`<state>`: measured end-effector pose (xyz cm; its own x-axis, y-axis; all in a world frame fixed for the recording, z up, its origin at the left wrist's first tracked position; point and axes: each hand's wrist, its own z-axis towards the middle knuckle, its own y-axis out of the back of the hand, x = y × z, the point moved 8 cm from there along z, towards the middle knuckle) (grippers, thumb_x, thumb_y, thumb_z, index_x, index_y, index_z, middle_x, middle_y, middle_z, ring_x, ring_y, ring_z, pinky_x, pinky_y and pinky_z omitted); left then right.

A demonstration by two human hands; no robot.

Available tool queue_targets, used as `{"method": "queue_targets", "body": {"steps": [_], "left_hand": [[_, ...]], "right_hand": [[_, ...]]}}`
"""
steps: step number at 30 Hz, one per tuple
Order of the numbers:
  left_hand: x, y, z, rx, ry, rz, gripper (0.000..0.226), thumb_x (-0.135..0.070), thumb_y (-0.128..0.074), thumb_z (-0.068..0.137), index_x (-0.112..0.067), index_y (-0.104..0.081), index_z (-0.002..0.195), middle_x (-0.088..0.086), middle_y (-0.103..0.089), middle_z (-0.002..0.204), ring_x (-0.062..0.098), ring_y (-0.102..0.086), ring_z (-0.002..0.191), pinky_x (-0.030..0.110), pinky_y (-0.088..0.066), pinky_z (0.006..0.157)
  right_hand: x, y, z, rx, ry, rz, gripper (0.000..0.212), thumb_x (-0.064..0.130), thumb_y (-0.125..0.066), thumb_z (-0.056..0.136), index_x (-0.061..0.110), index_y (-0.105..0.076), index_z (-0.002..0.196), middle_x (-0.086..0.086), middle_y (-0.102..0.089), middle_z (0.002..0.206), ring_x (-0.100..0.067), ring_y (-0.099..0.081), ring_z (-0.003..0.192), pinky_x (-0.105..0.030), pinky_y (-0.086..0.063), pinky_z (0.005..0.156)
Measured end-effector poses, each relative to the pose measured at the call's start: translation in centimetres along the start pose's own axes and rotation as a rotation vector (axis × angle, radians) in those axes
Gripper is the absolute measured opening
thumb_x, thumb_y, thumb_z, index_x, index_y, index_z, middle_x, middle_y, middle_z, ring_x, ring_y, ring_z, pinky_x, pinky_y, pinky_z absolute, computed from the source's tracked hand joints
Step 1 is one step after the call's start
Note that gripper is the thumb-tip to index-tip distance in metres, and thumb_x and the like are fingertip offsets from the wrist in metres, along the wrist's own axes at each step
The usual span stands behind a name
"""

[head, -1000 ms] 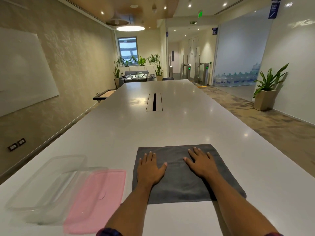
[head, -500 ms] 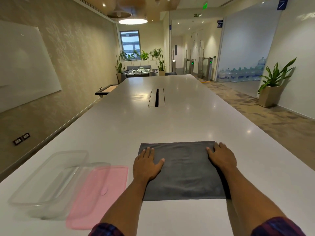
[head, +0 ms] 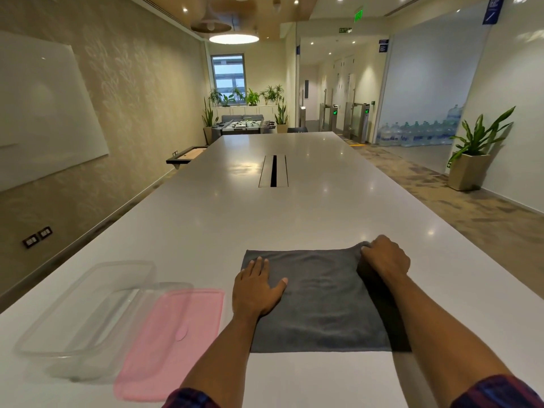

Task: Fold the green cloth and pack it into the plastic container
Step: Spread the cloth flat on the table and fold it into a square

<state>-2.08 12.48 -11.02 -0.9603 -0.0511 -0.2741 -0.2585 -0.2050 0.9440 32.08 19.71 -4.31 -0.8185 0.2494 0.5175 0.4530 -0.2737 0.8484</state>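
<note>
The cloth (head: 323,301), dark grey-green, lies flat on the white table (head: 265,219) in front of me. My left hand (head: 256,288) rests palm down with spread fingers on the cloth's left part. My right hand (head: 385,257) is closed on the cloth's far right corner, and the cloth bunches up a little there. The clear plastic container (head: 88,313) sits uncovered at the near left, apart from the cloth. Its pink lid (head: 173,340) lies flat between the container and the cloth.
A cable slot (head: 273,171) runs along the table's middle farther away. The table's right edge drops to a carpeted floor with a potted plant (head: 474,151). A whiteboard (head: 44,113) hangs on the left wall.
My right hand slid from the cloth's middle to its far right corner and closed on it. My left hand stayed on the left part.
</note>
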Motion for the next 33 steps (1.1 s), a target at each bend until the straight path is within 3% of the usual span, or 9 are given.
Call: {"method": "queue_targets", "body": {"steps": [7, 12, 17, 21, 23, 26, 28, 30, 33], "left_hand": [[0.0, 0.0, -0.2, 0.009, 0.006, -0.017, 0.093, -0.079, -0.018, 0.087, -0.023, -0.016, 0.161, -0.002, -0.014, 0.168, 0.016, -0.01, 0.156, 0.038, -0.011, 0.125], [-0.2, 0.2, -0.2, -0.003, -0.002, -0.038, 0.09, -0.076, -0.02, 0.089, -0.023, -0.019, 0.161, -0.002, -0.017, 0.168, 0.017, -0.012, 0.155, 0.038, -0.013, 0.126], [-0.5, 1.2, -0.5, -0.049, -0.037, -0.161, 0.057, -0.041, -0.032, 0.1, -0.026, -0.036, 0.155, -0.002, -0.034, 0.162, 0.019, -0.028, 0.151, 0.041, -0.025, 0.123], [0.1, 2.7, -1.3, -0.174, 0.04, -0.417, 0.031, -0.024, -0.04, 0.098, -0.027, -0.061, 0.121, -0.002, -0.068, 0.12, 0.024, -0.064, 0.107, 0.035, -0.051, 0.087], [1.0, 2.8, -1.8, -0.191, 0.114, -0.547, 0.023, -0.029, -0.042, 0.1, -0.035, -0.06, 0.113, -0.009, -0.068, 0.101, 0.018, -0.065, 0.091, 0.029, -0.046, 0.074], [1.9, 2.9, -1.9, -0.199, 0.209, -0.715, 0.014, -0.048, -0.037, 0.102, -0.051, -0.05, 0.105, -0.023, -0.058, 0.082, 0.017, -0.067, 0.091, 0.024, -0.043, 0.065], [2.0, 3.3, -1.8, -0.202, 0.236, -0.755, 0.019, -0.051, -0.033, 0.102, -0.049, -0.05, 0.11, -0.025, -0.059, 0.086, 0.021, -0.067, 0.098, 0.023, -0.044, 0.066], [2.3, 3.4, -1.8, -0.189, 0.288, -0.762, 0.039, -0.052, -0.03, 0.102, -0.038, -0.05, 0.131, -0.01, -0.068, 0.111, 0.027, -0.065, 0.111, 0.034, -0.05, 0.082], [2.5, 3.3, -1.8, -0.177, 0.331, -0.754, 0.048, -0.048, -0.03, 0.102, -0.032, -0.04, 0.147, 0.005, -0.062, 0.135, 0.03, -0.061, 0.119, 0.045, -0.05, 0.097]], "right_hand": [[7.5, -1.3, -2.8, 0.115, 0.175, 0.273, 0.019, 0.025, -0.074, 0.081, 0.027, -0.054, 0.079, 0.004, -0.058, 0.085, -0.01, -0.054, 0.068, -0.029, -0.039, 0.064], [13.0, -4.5, -5.3, 0.257, 0.263, 0.411, 0.028, 0.023, -0.079, 0.079, 0.013, -0.067, 0.102, -0.005, -0.065, 0.103, -0.02, -0.06, 0.09, -0.026, -0.043, 0.073], [17.2, -6.7, -7.7, 0.287, 0.29, 0.505, 0.03, 0.018, -0.076, 0.081, 0.006, -0.07, 0.108, -0.01, -0.071, 0.108, -0.022, -0.065, 0.091, -0.029, -0.051, 0.075], [19.0, -8.7, -9.2, 0.33, 0.289, 0.511, 0.034, 0.015, -0.072, 0.087, -0.003, -0.066, 0.115, -0.015, -0.071, 0.111, -0.028, -0.066, 0.097, -0.038, -0.056, 0.084], [19.8, -10.0, -10.2, 0.415, 0.314, 0.546, 0.043, 0.018, -0.067, 0.093, 0.002, -0.058, 0.132, -0.012, -0.067, 0.115, -0.026, -0.064, 0.108, -0.037, -0.053, 0.097], [19.9, -11.5, -11.5, 0.555, 0.348, 0.607, 0.057, 0.018, -0.053, 0.102, 0.007, -0.037, 0.155, -0.015, -0.056, 0.144, -0.026, -0.054, 0.13, -0.04, -0.043, 0.114], [19.8, -12.3, -12.0, 0.657, 0.36, 0.685, 0.052, 0.012, -0.049, 0.104, 0.008, -0.038, 0.154, -0.013, -0.057, 0.142, -0.023, -0.058, 0.124, -0.035, -0.048, 0.108], [19.4, -12.7, -12.3, 0.751, 0.338, 0.792, 0.047, 0.002, -0.047, 0.103, 0.007, -0.046, 0.149, -0.01, -0.065, 0.128, -0.021, -0.064, 0.113, -0.031, -0.054, 0.097], [18.5, -12.0, -11.6, 0.659, 0.389, 0.756, 0.044, -0.01, -0.053, 0.093, 0.003, -0.06, 0.135, -0.011, -0.072, 0.114, -0.023, -0.071, 0.101, -0.036, -0.062, 0.085]]}}
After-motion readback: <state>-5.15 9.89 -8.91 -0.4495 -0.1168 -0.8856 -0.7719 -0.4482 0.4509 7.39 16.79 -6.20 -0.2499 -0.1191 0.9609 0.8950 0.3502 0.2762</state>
